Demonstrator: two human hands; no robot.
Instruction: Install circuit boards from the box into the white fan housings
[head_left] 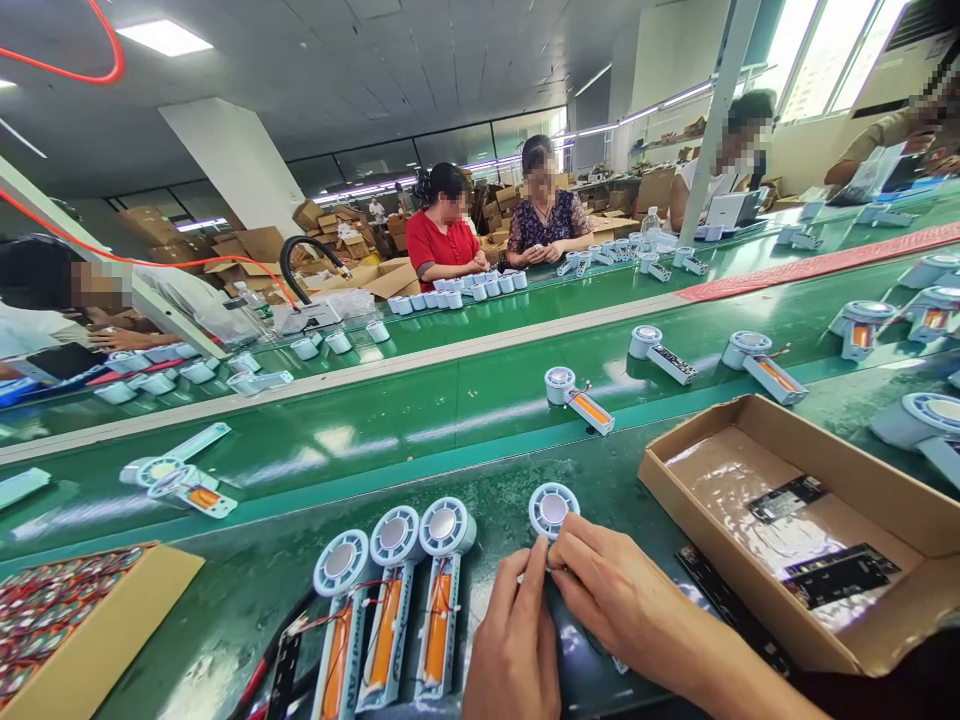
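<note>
At the near edge of the bench, a light-blue handheld fan [553,510] lies with its round grille head showing; its handle is mostly hidden under my hands. My left hand [514,640] is closed, its fingertips pressed at the fan's neck. From the right, my right hand [619,595] pinches at the same spot, fingers touching the head's lower rim. Any small part between the fingertips is hidden. Left of my hands are three similar fans, the nearest being a fan [442,590] with its handle open, showing an orange battery and thin wires.
A cardboard tray [847,640] with black circuit boards [840,577] stands at right. A box of wired round parts [67,620] sits at left. Beyond, a green conveyor [450,400] carries scattered fan bodies. Co-workers sit along the far side; a slanted post [720,120] rises there.
</note>
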